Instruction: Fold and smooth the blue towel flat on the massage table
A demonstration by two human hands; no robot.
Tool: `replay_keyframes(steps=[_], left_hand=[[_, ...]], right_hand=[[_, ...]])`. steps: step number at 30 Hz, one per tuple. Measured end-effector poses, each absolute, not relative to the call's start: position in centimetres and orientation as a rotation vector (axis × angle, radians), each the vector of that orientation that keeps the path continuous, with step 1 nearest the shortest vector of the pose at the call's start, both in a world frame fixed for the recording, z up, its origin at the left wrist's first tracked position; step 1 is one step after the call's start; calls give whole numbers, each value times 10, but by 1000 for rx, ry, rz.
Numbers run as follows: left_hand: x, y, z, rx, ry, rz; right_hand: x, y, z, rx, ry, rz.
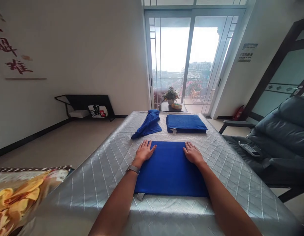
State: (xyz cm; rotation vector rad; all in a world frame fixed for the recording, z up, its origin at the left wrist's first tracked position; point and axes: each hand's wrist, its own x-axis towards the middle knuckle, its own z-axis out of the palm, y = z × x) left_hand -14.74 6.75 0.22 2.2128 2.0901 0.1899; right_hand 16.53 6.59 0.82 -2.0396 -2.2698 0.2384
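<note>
A blue towel [170, 170] lies flat and folded into a rectangle in front of me, a small white tag showing at its near left corner. My left hand [144, 150] rests flat on its far left corner, fingers stretched out. On the far right corner lies my right hand [191, 152], also flat with the fingers extended. Beyond them, a neat stack of folded blue towels [186, 123] sits to the right, with a tag at its front edge. A crumpled blue towel [149, 124] lies to the left of that stack.
Everything blue lies on a table with a silver quilted cover [105, 167]. Yellow cloths [19, 200] are heaped at lower left. A dark armchair [284, 131] holding a power strip-like device [250, 149] stands right. A potted plant [171, 95] is beyond the table, before glass doors.
</note>
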Motion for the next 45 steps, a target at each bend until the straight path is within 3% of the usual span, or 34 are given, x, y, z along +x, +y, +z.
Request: replay_keyframes(steps=[13, 30, 45], left_hand=[[-161, 79, -14, 2237, 2089, 462], [-177, 85, -9, 2107, 2178, 775], [-186, 99, -6, 1984, 2019, 1156]], right_hand=[[178, 70, 7, -2060, -2098, 213], [188, 92, -10, -1427, -1719, 363], [187, 80, 23, -1149, -1177, 579]])
